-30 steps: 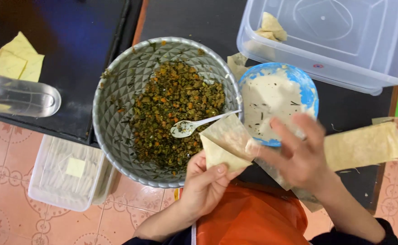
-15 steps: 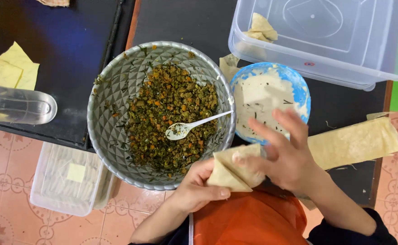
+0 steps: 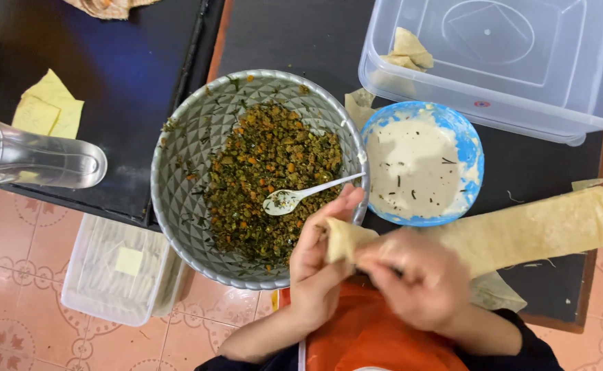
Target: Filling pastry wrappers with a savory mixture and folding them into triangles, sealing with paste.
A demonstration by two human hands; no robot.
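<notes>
Two hands meet just above our orange apron: our left hand cups a pale folded pastry strip, fingers curled about it, while our right hand pinches its other end shut. We judge the cone half shaped and not yet filled. At twelve o'clock from it stands the grey patterned metal bowl of green minced filling, with a white plastic spoon resting inside. At two o'clock sits a blue bowl of white paste, more pastry strips beside it. Farther off, the clear plastic box holds only a few folded pieces.
</notes>
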